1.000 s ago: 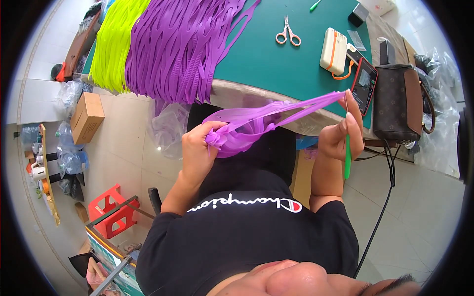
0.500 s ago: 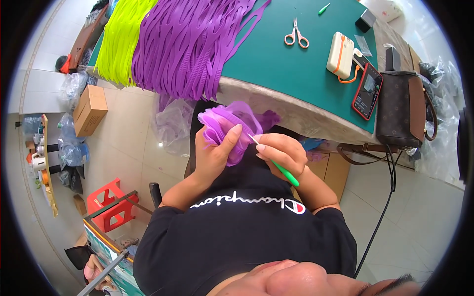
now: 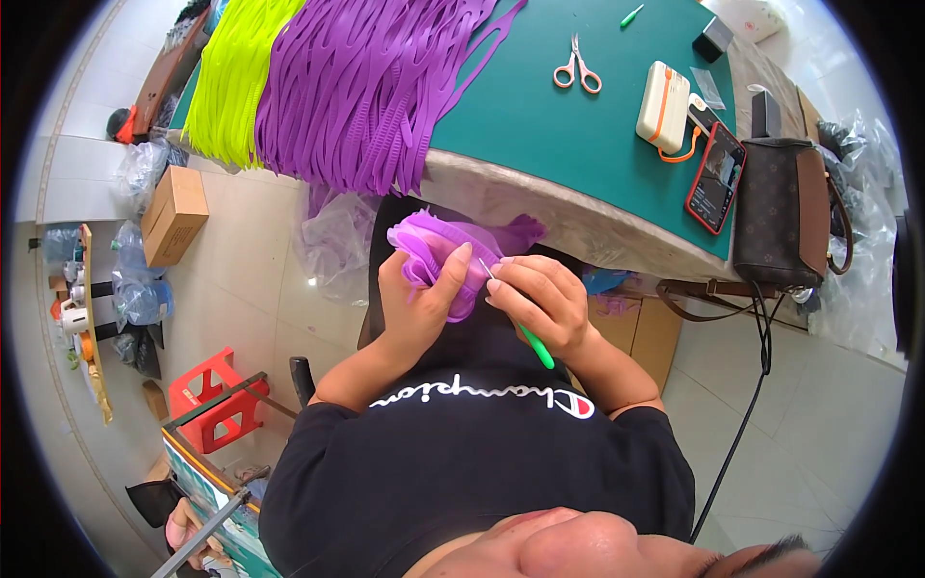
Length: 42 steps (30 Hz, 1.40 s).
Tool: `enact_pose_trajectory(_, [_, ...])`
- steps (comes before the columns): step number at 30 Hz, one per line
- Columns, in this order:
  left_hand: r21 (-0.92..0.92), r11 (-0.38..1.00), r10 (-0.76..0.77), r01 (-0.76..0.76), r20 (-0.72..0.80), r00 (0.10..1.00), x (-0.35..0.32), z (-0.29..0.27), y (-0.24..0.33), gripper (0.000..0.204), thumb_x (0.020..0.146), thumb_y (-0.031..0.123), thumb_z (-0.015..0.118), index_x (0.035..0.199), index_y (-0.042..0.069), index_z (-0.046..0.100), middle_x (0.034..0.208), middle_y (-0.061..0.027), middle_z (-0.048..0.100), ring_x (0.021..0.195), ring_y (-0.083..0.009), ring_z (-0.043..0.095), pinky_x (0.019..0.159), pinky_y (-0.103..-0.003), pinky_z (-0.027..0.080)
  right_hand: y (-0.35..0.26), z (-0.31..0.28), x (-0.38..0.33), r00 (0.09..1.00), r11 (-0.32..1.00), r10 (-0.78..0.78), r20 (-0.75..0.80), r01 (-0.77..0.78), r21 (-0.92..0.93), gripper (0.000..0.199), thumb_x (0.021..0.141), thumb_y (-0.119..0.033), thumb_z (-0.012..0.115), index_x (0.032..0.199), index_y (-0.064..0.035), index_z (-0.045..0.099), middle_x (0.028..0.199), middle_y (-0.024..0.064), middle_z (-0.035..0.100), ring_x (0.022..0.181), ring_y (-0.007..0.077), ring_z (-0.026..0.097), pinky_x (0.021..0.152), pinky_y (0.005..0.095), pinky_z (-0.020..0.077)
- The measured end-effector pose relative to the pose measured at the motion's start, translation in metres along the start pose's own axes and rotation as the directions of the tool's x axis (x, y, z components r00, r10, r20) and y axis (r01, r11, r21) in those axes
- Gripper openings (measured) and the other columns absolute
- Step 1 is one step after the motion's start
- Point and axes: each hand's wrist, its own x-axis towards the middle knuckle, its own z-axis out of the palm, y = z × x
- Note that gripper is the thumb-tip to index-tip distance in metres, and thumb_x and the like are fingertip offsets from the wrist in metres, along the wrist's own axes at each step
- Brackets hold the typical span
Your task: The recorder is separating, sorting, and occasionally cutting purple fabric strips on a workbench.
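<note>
My left hand [image 3: 424, 289] is closed round a folded bunch of purple rubbery straps [image 3: 424, 241], held above my lap with the thumb pressed on top. In my right hand [image 3: 547, 301] is a slim green-handled tool [image 3: 537, 347]; its thin metal tip points at the bunch, close to my left thumb. The fingertips of the right hand meet the right edge of the straps. Whether the tip touches the rubber is too small to tell. On the table, a thick row of purple straps [image 3: 356, 96] hangs over the near edge, beside lime-green straps [image 3: 231, 87].
On the green table [image 3: 540, 144] lie scissors [image 3: 576, 69], a small green tool [image 3: 631, 15], a cream case [image 3: 665, 101], a phone [image 3: 717, 178] and a brown bag [image 3: 782, 212]. A cardboard box [image 3: 173, 217] and a red stool [image 3: 217, 400] stand to the left.
My right hand has shifted slightly left with the green-handled tool, whose handle end swung left. The upper loop of the purple bunch has drawn down and folded flatter.
</note>
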Motion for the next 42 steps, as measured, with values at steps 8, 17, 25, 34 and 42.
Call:
enact_pose_trajectory(8, [0.149, 0.986, 0.070, -0.069, 0.000, 0.998, -0.001, -0.002, -0.008, 0.013, 0.087, 0.010, 0.067, 0.081, -0.001, 0.064, 0.068, -0.0018, 0.064, 0.060, -0.0063, 0.057, 0.055, -0.023, 0.044, -0.002, -0.020, 0.012, 0.861, 0.846, 0.411, 0.300, -0.483, 0.225, 0.014, 0.077, 0.000, 0.069, 0.089, -0.0013, 0.063, 0.077, 0.0098, 0.061, 0.070, 0.0239, 0.059, 0.064, 0.0334, 0.0477])
enact_pose_trajectory(17, [-0.192, 0.952, -0.192, 0.237, 0.229, 0.954, 0.004, -0.008, -0.011, 0.015, 0.088, 0.013, 0.068, 0.094, 0.001, 0.062, 0.079, -0.0018, 0.064, 0.066, -0.0078, 0.058, 0.061, -0.022, 0.046, 0.004, 0.001, 0.010, 0.647, 0.395, 0.682, 0.341, -0.718, 0.573, 0.020, 0.090, -0.006, 0.061, 0.084, -0.0065, 0.041, 0.088, 0.0050, 0.058, 0.075, 0.0069, 0.049, 0.067, 0.0208, 0.0415])
enact_pose_trajectory(25, [0.354, 0.925, 0.118, -0.137, 0.074, 0.990, 0.013, -0.018, -0.022, 0.022, 0.073, -0.002, 0.068, 0.095, 0.000, 0.063, 0.087, -0.0068, 0.067, 0.079, -0.0124, 0.063, 0.072, -0.025, 0.049, 0.000, -0.022, 0.017, 0.622, -0.006, 0.650, 0.437, -0.571, 0.821, 0.032, 0.082, -0.002, 0.062, 0.077, -0.0142, 0.033, 0.076, 0.0048, 0.049, 0.072, 0.0126, 0.041, 0.066, 0.0262, 0.0349])
enact_pose_trajectory(34, [0.114, 0.994, 0.012, 0.001, -0.112, 0.994, 0.031, -0.069, -0.031, 0.014, 0.082, -0.002, 0.067, 0.096, -0.002, 0.065, 0.088, -0.0010, 0.065, 0.081, -0.0071, 0.059, 0.075, -0.024, 0.047, 0.021, -0.070, 0.031, 0.788, -0.073, 0.597, 0.150, -0.133, 0.988, 0.028, 0.088, -0.018, 0.064, 0.077, -0.0173, 0.038, 0.070, -0.0034, 0.044, 0.072, 0.0136, 0.041, 0.067, 0.0306, 0.0316])
enact_pose_trajectory(42, [0.291, 0.956, 0.056, 0.047, -0.337, 0.940, 0.030, -0.183, -0.036, 0.026, 0.078, -0.004, 0.067, 0.104, -0.003, 0.064, 0.094, -0.0045, 0.065, 0.084, -0.0119, 0.059, 0.080, -0.025, 0.046, 0.064, -0.141, 0.061, 0.682, -0.159, 0.721, -0.123, 0.336, 0.928, 0.022, 0.088, -0.009, 0.063, 0.079, -0.0099, 0.043, 0.082, -0.0013, 0.042, 0.081, 0.0148, 0.038, 0.071, 0.0300, 0.0291])
